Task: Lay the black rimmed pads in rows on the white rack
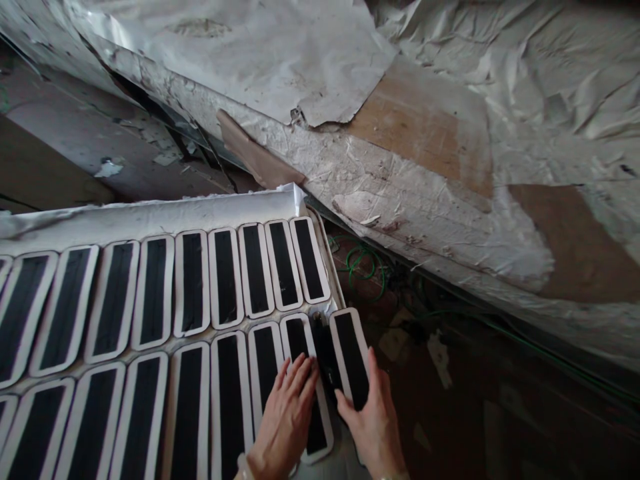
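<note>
My right hand [374, 415] grips a flat, rounded-end piece with a pale border and black middle [351, 360]. Thumb and fingers close on its two long edges, at the right edge of the table. A dark gap separates it from a similar piece [316, 427] to its left. My left hand [291, 407] lies flat on that neighbouring piece, fingers stretched out and close together, holding nothing. Several more such pieces lie in two rows, with one row [225, 277] farther from me. My palms hide parts of the near row.
A white padded ledge [230, 208] runs behind the far row. Beyond it stands a large table covered in torn, wrinkled paper [300, 60], with brown patches [580, 247]. Green cord [364, 263] and scraps lie on the dark floor between the tables.
</note>
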Demonstrator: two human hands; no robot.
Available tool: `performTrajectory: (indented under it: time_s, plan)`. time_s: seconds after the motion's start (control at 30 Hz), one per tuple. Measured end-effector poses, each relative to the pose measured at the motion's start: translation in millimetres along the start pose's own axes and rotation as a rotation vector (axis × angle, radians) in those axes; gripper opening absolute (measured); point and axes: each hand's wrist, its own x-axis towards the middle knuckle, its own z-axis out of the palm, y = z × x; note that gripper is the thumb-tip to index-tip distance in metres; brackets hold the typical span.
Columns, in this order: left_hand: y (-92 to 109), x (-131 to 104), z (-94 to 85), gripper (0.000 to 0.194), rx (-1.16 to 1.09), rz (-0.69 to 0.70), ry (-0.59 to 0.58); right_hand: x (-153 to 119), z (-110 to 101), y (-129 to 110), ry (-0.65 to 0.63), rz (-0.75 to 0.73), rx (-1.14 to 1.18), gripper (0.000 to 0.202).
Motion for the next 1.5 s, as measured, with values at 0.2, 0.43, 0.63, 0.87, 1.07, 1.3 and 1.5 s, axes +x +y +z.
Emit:
performTrajectory:
  time_s: [0.2,0.43,0.63,0.87,1.07,1.3,1.5]
  plan:
    - [-10,17,-5.3,0.067,0.019,0.013,0.025,-9,0,6,0.046,0.027,-0.078,0.082]
    - [-10,43,-8.6,0.042,-0.15,-0.019,0.005,-4,21,-6,-0.011,0.045,-0.012,0.085]
    - [-29,33,-3.5,0.048,-0.098,-0.042,0.067,6,39,-4,-0.077,-0.035,-0.006,0.087]
    - [-35,34,-2.8,0.053,-0.031,-0.027,0.093,1,46,-2,-0.133,-0.064,-0.069,0.088]
    - [-33,43,1.0,0.049,-0.038,-0.133,0.037,3,47,-4,-0.123,-0.047,-0.099,0.084]
    - [-34,45,2.6,0.05,-0.052,-0.159,-0.014,6,48,-7,-0.098,-0.062,-0.116,0.085]
    - [-32,50,-2.3,0.045,-0.036,-0.121,0.014,6,46,-11,-0.066,-0.083,-0.185,0.079]
